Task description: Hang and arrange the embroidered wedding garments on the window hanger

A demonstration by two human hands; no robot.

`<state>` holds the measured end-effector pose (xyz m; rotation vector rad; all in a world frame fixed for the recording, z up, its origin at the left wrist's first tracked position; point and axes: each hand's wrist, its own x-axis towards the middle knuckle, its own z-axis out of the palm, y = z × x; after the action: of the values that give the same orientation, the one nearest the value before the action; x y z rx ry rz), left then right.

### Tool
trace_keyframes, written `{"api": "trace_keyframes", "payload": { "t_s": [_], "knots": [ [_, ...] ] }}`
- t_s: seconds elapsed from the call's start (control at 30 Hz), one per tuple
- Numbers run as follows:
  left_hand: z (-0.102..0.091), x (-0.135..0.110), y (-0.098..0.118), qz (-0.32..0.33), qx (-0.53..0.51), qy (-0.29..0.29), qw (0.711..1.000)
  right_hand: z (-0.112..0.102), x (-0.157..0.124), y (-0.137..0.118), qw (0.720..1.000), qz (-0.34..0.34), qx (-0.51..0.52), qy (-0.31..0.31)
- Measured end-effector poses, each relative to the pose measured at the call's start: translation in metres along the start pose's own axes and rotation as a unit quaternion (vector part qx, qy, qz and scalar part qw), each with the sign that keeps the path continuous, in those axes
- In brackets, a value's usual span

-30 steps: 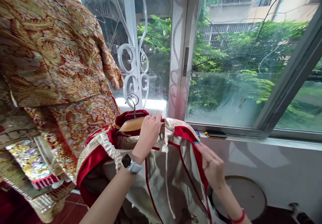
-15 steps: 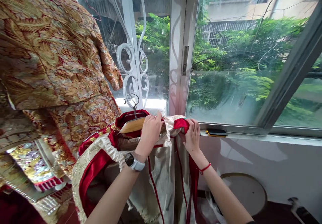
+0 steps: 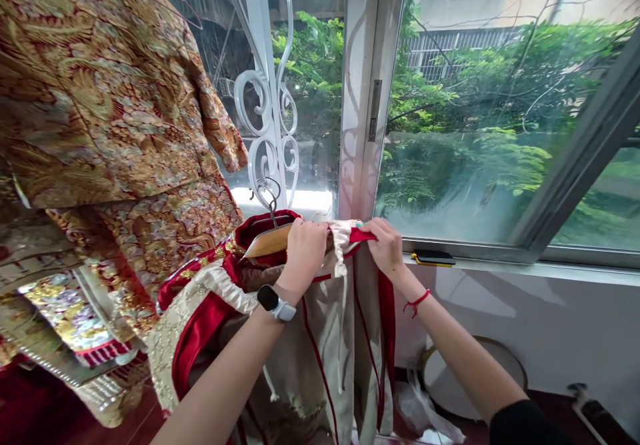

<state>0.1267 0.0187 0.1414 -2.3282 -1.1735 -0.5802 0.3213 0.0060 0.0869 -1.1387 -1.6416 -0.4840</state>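
Your left is blocked by the embroidered jacket (image 3: 115, 98), your front by the scrollwork grille (image 3: 264, 41) and windowpane (image 3: 450, 185); open air lies right of your right hand (image 3: 386, 245).

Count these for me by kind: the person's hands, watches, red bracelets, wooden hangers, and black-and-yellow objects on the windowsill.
Hands: 2 (left hand and right hand, both on red-and-cream clothing)
Watch: 1
Red bracelet: 1
Wooden hanger: 1
Black-and-yellow object: 1
Total: 6
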Motion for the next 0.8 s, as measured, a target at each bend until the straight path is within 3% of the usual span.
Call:
{"api": "trace_keyframes", "payload": {
  "t_s": [0.17,0.27,0.37,0.47,0.53,0.6,0.7,0.8],
  "knots": [
    [-0.005,0.006,0.003,-0.023,-0.003,-0.019,1.000,-0.030,0.049,-0.013,0.999,-0.026,0.005,0.022],
    [-0.011,0.010,0.006,-0.027,-0.029,-0.012,0.999,-0.048,0.059,-0.027,0.997,-0.069,-0.017,0.027],
    [-0.013,0.011,0.006,-0.028,-0.031,-0.019,0.999,-0.047,0.029,-0.039,0.994,-0.101,-0.008,0.045],
    [-0.007,0.007,0.002,-0.028,-0.021,-0.020,0.999,-0.027,-0.024,-0.044,0.992,-0.105,0.001,0.073],
    [-0.001,0.003,0.000,-0.028,-0.038,-0.014,0.999,-0.015,-0.052,-0.041,0.995,-0.098,-0.015,0.032],
    [0.000,0.000,-0.002,-0.034,-0.088,0.016,0.995,-0.011,-0.068,-0.033,0.997,-0.058,-0.046,-0.008],
    [-0.007,-0.002,-0.001,-0.019,-0.201,0.092,0.975,-0.020,-0.076,-0.013,0.995,0.077,-0.070,0.003],
    [-0.018,0.002,0.001,0.037,-0.185,0.078,0.979,-0.027,-0.087,0.005,0.974,0.215,-0.060,-0.041]
  ]
}}
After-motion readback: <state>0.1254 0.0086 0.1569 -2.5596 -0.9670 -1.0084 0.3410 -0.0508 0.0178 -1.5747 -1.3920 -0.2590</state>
